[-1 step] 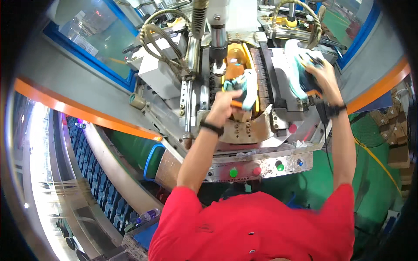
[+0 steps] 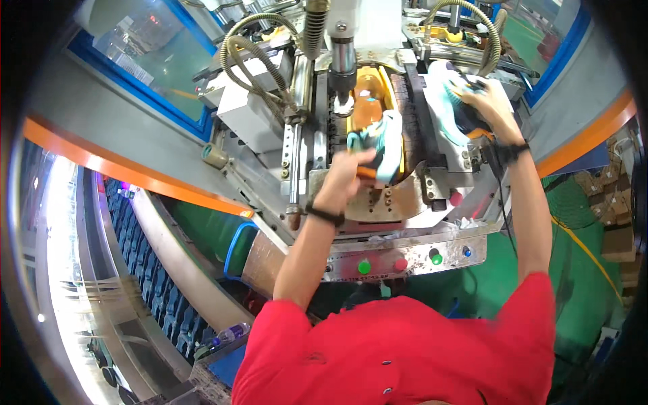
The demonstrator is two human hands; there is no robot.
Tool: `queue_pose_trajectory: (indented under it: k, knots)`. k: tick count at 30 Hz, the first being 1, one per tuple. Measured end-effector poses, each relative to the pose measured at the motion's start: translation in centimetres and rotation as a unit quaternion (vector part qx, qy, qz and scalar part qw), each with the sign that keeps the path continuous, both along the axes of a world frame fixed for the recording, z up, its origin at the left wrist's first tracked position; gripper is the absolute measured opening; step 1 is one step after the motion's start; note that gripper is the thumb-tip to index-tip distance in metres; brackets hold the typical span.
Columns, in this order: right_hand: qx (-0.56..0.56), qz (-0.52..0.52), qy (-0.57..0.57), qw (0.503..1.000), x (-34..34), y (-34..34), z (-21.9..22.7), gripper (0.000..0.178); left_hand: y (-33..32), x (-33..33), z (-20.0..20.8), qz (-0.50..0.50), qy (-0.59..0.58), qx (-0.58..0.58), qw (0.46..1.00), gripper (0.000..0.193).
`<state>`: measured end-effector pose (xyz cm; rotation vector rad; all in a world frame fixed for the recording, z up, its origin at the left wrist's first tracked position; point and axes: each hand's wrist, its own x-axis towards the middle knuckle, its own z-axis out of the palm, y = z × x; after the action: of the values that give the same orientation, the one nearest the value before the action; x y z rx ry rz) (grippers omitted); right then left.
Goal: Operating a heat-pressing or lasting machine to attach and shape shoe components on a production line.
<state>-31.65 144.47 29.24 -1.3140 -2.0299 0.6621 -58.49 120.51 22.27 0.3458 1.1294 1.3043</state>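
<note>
My left hand, slightly blurred, grips the heel end of a teal, black and orange shoe. That shoe lies over the near end of a yellow-edged bed, beside a brown foot-shaped form in the machine's middle. To the right, my right hand is closed on a second shoe, teal and white with black and orange parts. This one is above the machine's right side. My right palm and the undersides of both shoes are hidden.
A vertical metal cylinder hangs just left of the form. Ribbed hoses arch at the left. Green and red buttons line the front panel. An orange rail curves around the machine. A conveyor runs at the left.
My left hand and its shoe have come slightly nearer to me, showing more of the brown form. My right hand and its shoe have shifted a little left.
</note>
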Motion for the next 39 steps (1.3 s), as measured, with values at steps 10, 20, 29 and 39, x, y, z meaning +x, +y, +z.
queue_pose_trajectory:
  k: [10, 20, 29, 39]
  knots:
    - [-0.063, 0.079, -0.224, 0.969, -26.4, -1.0, -13.0, 0.047, -31.1, 5.6, 5.6, 0.292, 0.163, -0.032, 0.942, 0.057]
    - [0.159, 0.176, -0.107, 0.965, -21.1, -13.8, -11.8, 0.042, -41.9, 15.0, 1.4, 0.622, 0.074, -0.174, 0.760, 0.026]
    - [0.024, 0.443, 0.005, 0.896, -11.6, -36.0, -25.2, 0.017, -39.7, 20.1, -1.1, 0.602, -0.004, -0.156, 0.783, 0.030]
    - [0.036, 0.476, 0.005, 0.879, -11.3, -35.7, -31.9, 0.019, -40.4, 24.6, -2.1, 0.602, 0.012, -0.145, 0.785, 0.023]
